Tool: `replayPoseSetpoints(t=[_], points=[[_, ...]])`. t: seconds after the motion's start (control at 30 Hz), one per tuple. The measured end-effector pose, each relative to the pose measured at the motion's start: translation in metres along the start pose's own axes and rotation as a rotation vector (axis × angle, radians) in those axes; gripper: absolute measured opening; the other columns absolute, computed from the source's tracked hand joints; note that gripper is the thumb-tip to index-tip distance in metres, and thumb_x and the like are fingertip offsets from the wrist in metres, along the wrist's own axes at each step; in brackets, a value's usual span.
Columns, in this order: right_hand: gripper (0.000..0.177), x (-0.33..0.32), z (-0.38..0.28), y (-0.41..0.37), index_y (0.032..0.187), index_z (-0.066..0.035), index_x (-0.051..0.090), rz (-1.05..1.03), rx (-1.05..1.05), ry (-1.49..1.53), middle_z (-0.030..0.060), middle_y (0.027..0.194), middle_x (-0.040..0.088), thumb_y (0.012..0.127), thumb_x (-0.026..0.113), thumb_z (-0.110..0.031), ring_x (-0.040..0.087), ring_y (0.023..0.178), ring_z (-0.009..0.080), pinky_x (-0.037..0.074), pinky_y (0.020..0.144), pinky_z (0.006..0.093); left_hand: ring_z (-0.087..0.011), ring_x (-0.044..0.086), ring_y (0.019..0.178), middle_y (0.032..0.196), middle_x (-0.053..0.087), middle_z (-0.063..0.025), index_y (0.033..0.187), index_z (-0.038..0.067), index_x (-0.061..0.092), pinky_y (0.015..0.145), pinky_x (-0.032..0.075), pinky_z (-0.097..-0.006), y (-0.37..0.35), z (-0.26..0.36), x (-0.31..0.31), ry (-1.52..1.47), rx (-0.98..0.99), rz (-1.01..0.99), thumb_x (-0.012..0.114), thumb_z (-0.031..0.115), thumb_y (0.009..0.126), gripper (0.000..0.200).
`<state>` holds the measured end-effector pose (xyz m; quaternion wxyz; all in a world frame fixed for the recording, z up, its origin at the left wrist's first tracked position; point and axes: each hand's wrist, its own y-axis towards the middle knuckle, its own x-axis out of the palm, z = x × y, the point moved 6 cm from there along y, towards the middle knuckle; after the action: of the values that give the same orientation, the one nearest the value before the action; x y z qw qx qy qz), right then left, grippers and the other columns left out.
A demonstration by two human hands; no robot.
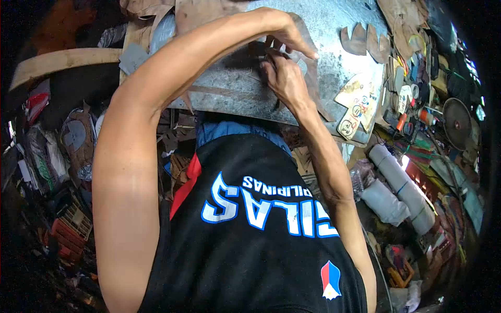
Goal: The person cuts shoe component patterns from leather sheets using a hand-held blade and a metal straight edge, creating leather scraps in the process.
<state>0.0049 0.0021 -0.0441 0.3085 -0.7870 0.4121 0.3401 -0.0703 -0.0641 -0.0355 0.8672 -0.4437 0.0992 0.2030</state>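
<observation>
The right hand (284, 78) is clenching a thin dark tool (276, 106), whose long axis is running near-to-far across the metal sheet (334, 31), with the butt end poking out below the fist towards the person and the working end pointing away, hidden beneath the fingers. The left hand (292, 36) is gripping nothing and is pressing its bent fingers down on a dark flat piece (249, 56), which is lying on the sheet just beside the right hand. How that piece is lying lengthwise cannot be told, since the hands are covering most of it.
</observation>
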Motion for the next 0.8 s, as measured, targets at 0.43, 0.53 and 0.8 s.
replayPoseSetpoints(t=[0.43, 0.53, 0.8], points=[[0.036, 0.017, -0.01, 0.02, 0.124, -0.01, 0.06, 0.133, -0.086, -0.091, 0.0286, 0.097, 0.064, 0.089, 0.055, -0.016, 0.064, 0.087, 0.0446, 0.051, 0.078, 0.0502, -0.0385, 0.054, 0.122, 0.145, 0.043, -0.0197, 0.147, 0.026, 0.039, 0.104, 0.038, -0.0548, 0.031, 0.005, 0.005, 0.216, 0.068, -0.156, 0.045, 0.083, 0.077, 0.09], [0.035, 0.02, -0.009, 0.022, 0.124, -0.01, 0.06, 0.149, -0.068, -0.151, 0.0275, 0.095, 0.065, 0.09, 0.055, -0.018, 0.065, 0.08, 0.0443, 0.053, 0.073, 0.0499, -0.0385, 0.053, 0.123, 0.146, 0.042, -0.0196, 0.147, 0.03, 0.037, 0.104, 0.036, -0.0573, 0.023, 0.007, -0.001, 0.233, 0.107, -0.246, 0.044, 0.082, 0.078, 0.086], [0.034, 0.021, -0.014, 0.023, 0.123, -0.011, 0.06, 0.117, -0.034, -0.208, 0.028, 0.095, 0.065, 0.091, 0.053, -0.02, 0.064, 0.08, 0.0444, 0.053, 0.072, 0.0514, -0.0377, 0.053, 0.124, 0.146, 0.042, -0.019, 0.147, 0.027, 0.038, 0.105, 0.036, -0.0569, 0.04, 0.002, 0.007, 0.176, 0.043, -0.171, 0.045, 0.083, 0.077, 0.089]])
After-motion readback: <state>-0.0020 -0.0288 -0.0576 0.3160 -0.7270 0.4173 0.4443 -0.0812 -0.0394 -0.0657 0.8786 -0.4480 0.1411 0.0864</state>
